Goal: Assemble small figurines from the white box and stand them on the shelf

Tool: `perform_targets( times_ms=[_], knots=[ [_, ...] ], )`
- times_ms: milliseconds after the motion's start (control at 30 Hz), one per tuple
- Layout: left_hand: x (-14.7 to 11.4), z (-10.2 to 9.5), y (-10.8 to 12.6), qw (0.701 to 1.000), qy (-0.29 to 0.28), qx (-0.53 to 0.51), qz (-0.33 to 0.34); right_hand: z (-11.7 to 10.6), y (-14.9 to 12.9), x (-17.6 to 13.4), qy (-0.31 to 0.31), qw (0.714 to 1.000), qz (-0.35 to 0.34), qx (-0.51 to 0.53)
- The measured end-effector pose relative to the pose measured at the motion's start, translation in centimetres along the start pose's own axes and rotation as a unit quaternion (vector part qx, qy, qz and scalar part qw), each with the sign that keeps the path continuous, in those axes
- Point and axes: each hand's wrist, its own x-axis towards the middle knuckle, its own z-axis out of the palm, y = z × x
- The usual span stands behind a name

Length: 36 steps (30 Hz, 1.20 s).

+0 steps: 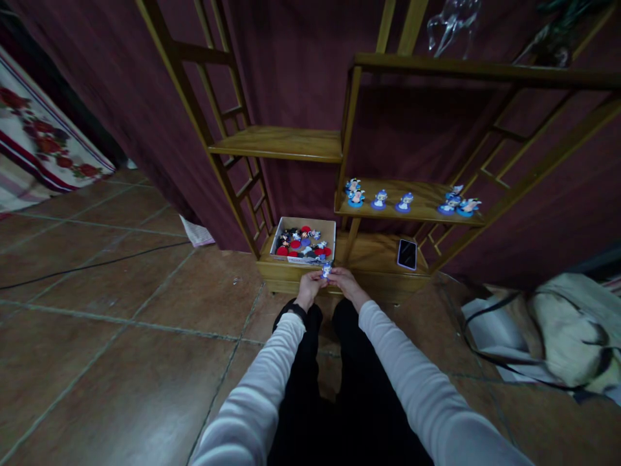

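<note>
Between my two hands is a small purple and white figurine (326, 270), upright, just in front of the shelf unit's low base. My left hand (313, 285) pinches it from the left and my right hand (343, 279) from the right. Right behind the figurine, a white cardboard box (331, 234) holds several more figurines and red round bases. On the middle shelf (422, 191) at the right stand several similar figurines: blue-based ones at the left end, two purple-based ones (379, 199) in the middle, and a mixed cluster (449, 205) at the right end.
A phone (407, 254) lies on the lower board at the right. An upper left shelf (281, 142) juts out above the box. A clear horse ornament (453, 27) stands on the top shelf. Bags (563, 323) lie on the floor at the right; a black cable (97, 265) crosses the tiles at the left.
</note>
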Motion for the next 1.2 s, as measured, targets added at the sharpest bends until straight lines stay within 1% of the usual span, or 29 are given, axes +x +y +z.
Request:
perform_targets(
  times_ms=[133,200,267,400,500,533,633,700,833,900,1033,1200],
  knots=[
    [0.1,0.1,-0.2,1.000,-0.009,0.017,0.010,-0.2,-0.3,-0.3,0.003,1.000,-0.002,-0.004],
    [0.2,0.1,-0.2,0.998,-0.021,0.045,0.032,-0.2,-0.4,-0.4,0.013,1.000,-0.005,0.009],
    [0.5,0.0,-0.2,0.993,-0.027,0.096,0.062,-0.2,-0.4,-0.5,0.022,0.999,-0.007,0.028],
    [0.9,-0.3,0.2,0.965,-0.030,0.231,0.117,-0.2,-0.3,-0.5,0.038,0.998,-0.004,0.052],
    [0.7,-0.3,0.6,0.940,-0.046,0.300,0.154,-0.3,-0.3,-0.4,0.035,0.998,0.001,0.055],
    [0.5,-0.3,0.8,0.936,-0.041,0.310,0.161,-0.3,-0.3,-0.4,0.030,0.998,0.002,0.055],
    [-0.1,0.1,1.3,0.932,0.000,0.324,0.164,-0.4,-0.4,-0.3,0.020,0.998,0.003,0.054],
    [-0.5,0.2,1.4,0.923,0.018,0.345,0.168,-0.4,-0.5,-0.3,0.015,0.998,0.006,0.055],
    [-0.7,0.2,1.4,0.887,0.012,0.417,0.199,-0.4,-0.5,-0.3,0.002,0.998,0.014,0.060],
    [-0.7,0.1,1.3,0.880,0.015,0.428,0.207,-0.5,-0.4,-0.3,0.003,0.998,0.019,0.063],
    [-1.0,0.1,1.3,0.876,0.025,0.428,0.220,-0.5,-0.4,-0.1,0.011,0.997,0.024,0.069],
    [-1.8,0.4,1.6,0.838,0.002,0.492,0.236,-0.8,-0.3,-0.1,0.014,0.998,0.022,0.065]
  ],
)
